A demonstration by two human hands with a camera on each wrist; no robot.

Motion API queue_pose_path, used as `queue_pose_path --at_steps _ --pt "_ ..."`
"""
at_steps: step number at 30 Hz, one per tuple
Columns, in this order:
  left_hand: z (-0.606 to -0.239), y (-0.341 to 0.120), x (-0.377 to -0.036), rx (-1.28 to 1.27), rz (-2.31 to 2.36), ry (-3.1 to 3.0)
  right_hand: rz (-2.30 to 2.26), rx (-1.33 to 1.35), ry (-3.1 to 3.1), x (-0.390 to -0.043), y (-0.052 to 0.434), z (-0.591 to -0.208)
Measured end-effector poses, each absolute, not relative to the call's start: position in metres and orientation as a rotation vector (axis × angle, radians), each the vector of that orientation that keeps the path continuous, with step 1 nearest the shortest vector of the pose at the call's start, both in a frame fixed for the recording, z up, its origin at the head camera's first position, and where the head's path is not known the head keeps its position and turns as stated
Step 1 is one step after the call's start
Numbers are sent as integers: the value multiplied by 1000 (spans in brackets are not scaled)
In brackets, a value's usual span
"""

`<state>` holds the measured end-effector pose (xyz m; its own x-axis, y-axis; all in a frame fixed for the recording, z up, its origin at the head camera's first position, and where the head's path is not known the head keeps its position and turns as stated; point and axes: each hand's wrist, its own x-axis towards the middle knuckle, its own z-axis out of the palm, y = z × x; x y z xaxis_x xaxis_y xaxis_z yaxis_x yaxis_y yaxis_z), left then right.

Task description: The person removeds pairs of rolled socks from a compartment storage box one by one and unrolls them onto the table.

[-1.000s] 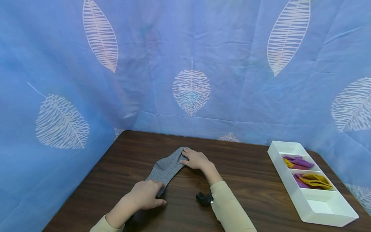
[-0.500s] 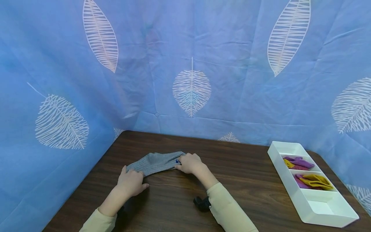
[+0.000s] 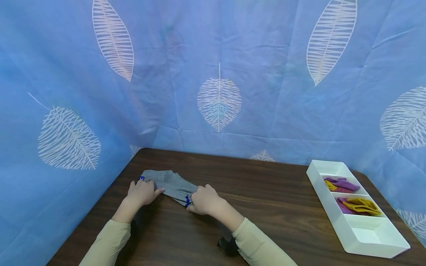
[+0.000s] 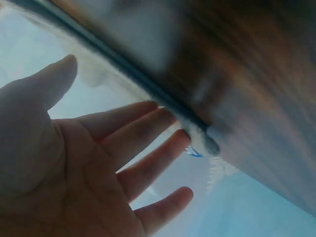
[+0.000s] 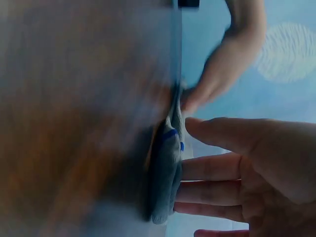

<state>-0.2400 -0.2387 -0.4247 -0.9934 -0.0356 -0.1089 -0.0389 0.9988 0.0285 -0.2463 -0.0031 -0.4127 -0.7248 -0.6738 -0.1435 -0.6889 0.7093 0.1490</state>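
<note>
Brown desk (image 3: pixel 266 207): left hand (image 3: pixel 141 193) and right hand (image 3: pixel 203 201), grips wide, are touching unfolded gray socks (image 3: pixel 171 184), probably paired; tray (image 3: pixel 337 218) is already holding two bundles (image 3: pixel 362 206).

Grey ribbed socks (image 3: pixel 168 182) with blue markings, layered together, lie stretched obliquely across the dark wooden table (image 3: pixel 266 199), cuffs leftmost

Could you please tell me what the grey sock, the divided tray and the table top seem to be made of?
Grey sock: soft, matte knit, judging by its fine ribbing and creases; the fibre can't be told.
Divided tray: probably smooth white plastic, given its even walls and rounded corners.
Table top: dark brown, streaked like wood grain; it could be real wood or laminate.
</note>
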Motion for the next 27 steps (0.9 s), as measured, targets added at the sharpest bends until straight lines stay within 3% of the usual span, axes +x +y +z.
queue_pose_path --at_steps 12,20,27 --pt "-417 -264 -290 108 -10 2928 114 -1546 2613 -229 -30 -419" --pt "-411 -282 -304 343 -194 2870 5 -1594 2486 -220 -58 -424" --pt "-413 -300 -311 481 -392 2883 197 -1485 2527 -203 -93 -425"
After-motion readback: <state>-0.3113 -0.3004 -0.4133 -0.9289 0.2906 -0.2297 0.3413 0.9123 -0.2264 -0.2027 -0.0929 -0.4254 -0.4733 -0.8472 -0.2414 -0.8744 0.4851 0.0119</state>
